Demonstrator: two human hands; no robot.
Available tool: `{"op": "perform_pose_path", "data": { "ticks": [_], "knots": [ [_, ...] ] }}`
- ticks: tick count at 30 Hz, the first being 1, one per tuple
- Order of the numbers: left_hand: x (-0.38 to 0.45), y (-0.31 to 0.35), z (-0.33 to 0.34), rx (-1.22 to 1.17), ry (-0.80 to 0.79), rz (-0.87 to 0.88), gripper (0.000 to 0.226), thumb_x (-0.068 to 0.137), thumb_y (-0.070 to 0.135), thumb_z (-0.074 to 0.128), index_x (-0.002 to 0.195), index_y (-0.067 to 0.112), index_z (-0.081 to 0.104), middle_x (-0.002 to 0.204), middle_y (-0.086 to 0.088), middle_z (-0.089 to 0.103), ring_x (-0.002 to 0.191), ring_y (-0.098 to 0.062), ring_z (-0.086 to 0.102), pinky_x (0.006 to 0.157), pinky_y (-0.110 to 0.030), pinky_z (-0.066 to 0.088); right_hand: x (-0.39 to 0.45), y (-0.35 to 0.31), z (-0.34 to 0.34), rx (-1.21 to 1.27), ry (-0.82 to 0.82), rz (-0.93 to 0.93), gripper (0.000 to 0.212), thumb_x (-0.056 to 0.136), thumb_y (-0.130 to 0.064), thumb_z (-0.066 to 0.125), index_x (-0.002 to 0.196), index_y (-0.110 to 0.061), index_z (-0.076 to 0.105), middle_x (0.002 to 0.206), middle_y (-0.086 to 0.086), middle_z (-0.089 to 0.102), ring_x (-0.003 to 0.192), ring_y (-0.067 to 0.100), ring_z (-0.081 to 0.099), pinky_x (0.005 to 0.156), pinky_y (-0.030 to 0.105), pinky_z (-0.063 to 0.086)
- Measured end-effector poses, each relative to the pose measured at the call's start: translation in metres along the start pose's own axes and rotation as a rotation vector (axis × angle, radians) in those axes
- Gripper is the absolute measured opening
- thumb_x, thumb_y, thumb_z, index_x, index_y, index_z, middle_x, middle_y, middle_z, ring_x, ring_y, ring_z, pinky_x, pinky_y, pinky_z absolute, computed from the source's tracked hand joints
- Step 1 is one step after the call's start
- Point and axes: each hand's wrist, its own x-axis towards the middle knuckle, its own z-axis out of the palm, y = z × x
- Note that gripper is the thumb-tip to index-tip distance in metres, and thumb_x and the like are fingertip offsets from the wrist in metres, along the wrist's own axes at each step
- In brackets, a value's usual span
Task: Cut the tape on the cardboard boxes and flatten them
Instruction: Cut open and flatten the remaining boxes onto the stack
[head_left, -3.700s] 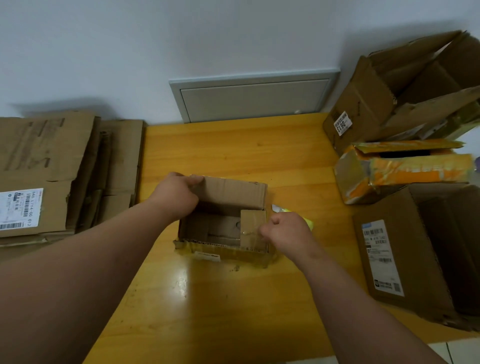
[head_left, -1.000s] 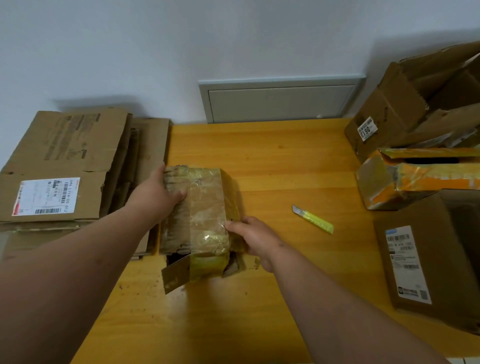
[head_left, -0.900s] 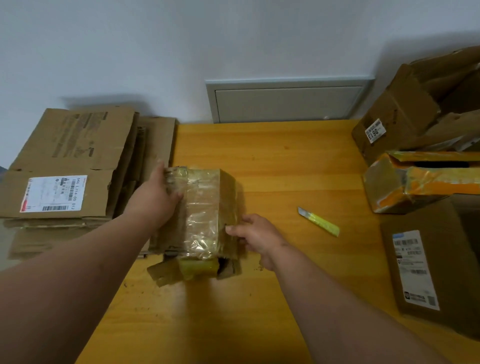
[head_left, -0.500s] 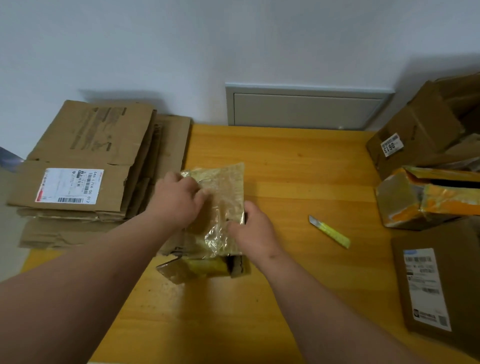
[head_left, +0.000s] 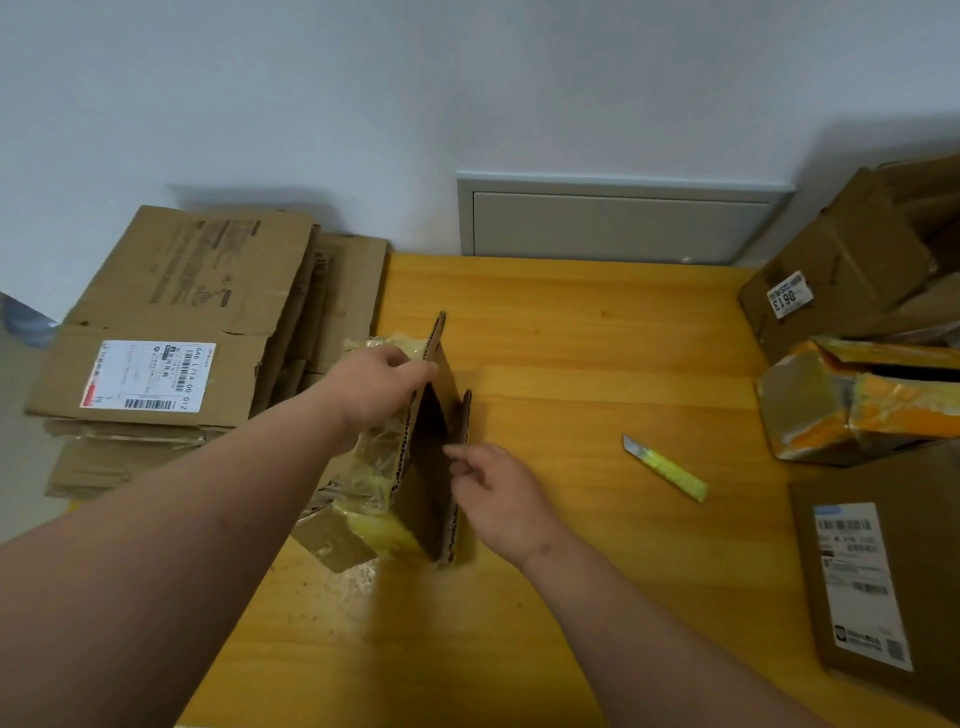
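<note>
table (head_left: 571, 332): holds everything | flat stack (head_left: 171, 332): far left | box (head_left: 410, 467): centre, half-collapsed on edge, long axis running away from person, between both hands | left hand (head_left: 374, 384): grasping its top flap | right hand (head_left: 498, 493): loose, fingertips at inner wall, nearer cutter | cutter (head_left: 667, 467): lying right, untouched

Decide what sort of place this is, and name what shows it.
Probably a plain indoor room used for breaking down parcels, not a warehouse: a wooden table against a white wall, a stack of flattened cardboard at one side, opened shipping boxes at the other, and a utility knife.
</note>
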Motion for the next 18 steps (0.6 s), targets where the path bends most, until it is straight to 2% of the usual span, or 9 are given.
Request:
{"op": "perform_pose_path", "data": {
  "ticks": [2,4,7,11,14,16,18],
  "knots": [
    [0.0,-0.003,-0.003,-0.042,-0.014,-0.004,0.038,0.095,0.045,0.057,0.122,0.018,0.06,0.104,0.0,0.062,0.099,-0.021,0.058,0.086,-0.042,0.052,-0.002,0.008,0.003,-0.211,-0.058,-0.002,0.051,0.091,-0.024,0.053,0.142,-0.025,0.05,0.127,-0.006,0.051,0.125,0.015,0.043,0.102,0.023,0.039],
    [0.0,-0.004,-0.004,-0.073,-0.006,-0.003,0.034,0.096,0.044,0.057,0.12,0.02,0.06,0.103,0.002,0.06,0.105,-0.022,0.055,0.093,-0.044,0.049,-0.003,0.01,0.009,-0.39,-0.089,-0.037,0.061,0.086,-0.032,0.054,0.146,-0.027,0.045,0.138,-0.005,0.049,0.125,0.018,0.033,0.103,0.029,0.034],
    [0.001,-0.005,-0.001,-0.098,0.01,0.009,0.022,0.096,0.044,0.057,0.109,0.025,0.058,0.098,0.006,0.057,0.104,-0.021,0.052,0.091,-0.041,0.047,-0.002,0.005,0.018,-0.55,-0.087,-0.116,0.074,0.077,-0.044,0.054,0.148,-0.032,0.037,0.134,-0.007,0.052,0.115,0.017,0.029,0.087,0.035,0.025],
    [0.001,-0.006,0.0,-0.12,0.034,0.017,0.016,0.096,0.044,0.058,0.099,0.029,0.058,0.097,0.008,0.057,0.104,-0.02,0.051,0.094,-0.043,0.046,0.0,0.0,0.025,-0.556,-0.1,-0.094,0.088,0.075,-0.049,0.062,0.152,-0.034,0.022,0.134,-0.009,0.05,0.118,0.018,0.026,0.088,0.039,0.023],
    [0.001,-0.008,-0.001,-0.126,0.03,0.03,0.011,0.095,0.045,0.059,0.091,0.034,0.058,0.093,0.011,0.058,0.094,-0.015,0.054,0.091,-0.043,0.048,0.003,-0.003,0.023,-0.551,-0.017,-0.082,0.078,0.074,-0.055,0.067,0.143,-0.034,0.036,0.132,-0.01,0.05,0.117,0.018,0.03,0.086,0.039,0.021],
    [0.0,-0.008,0.0,-0.135,0.032,0.046,0.011,0.096,0.044,0.058,0.087,0.037,0.056,0.092,0.011,0.058,0.086,-0.008,0.053,0.082,-0.038,0.048,0.003,-0.005,0.021,-0.533,0.008,-0.066,0.069,0.072,-0.058,0.069,0.131,-0.035,0.043,0.125,-0.011,0.053,0.113,0.017,0.034,0.082,0.038,0.019],
    [-0.001,-0.007,0.001,-0.142,0.034,0.051,0.011,0.097,0.043,0.057,0.091,0.035,0.06,0.095,0.007,0.062,0.089,-0.01,0.055,0.074,-0.034,0.045,0.003,-0.007,0.019,-0.518,-0.004,-0.054,0.063,0.071,-0.06,0.072,0.122,-0.035,0.043,0.116,-0.012,0.053,0.11,0.017,0.039,0.08,0.037,0.017]
  ]
}}
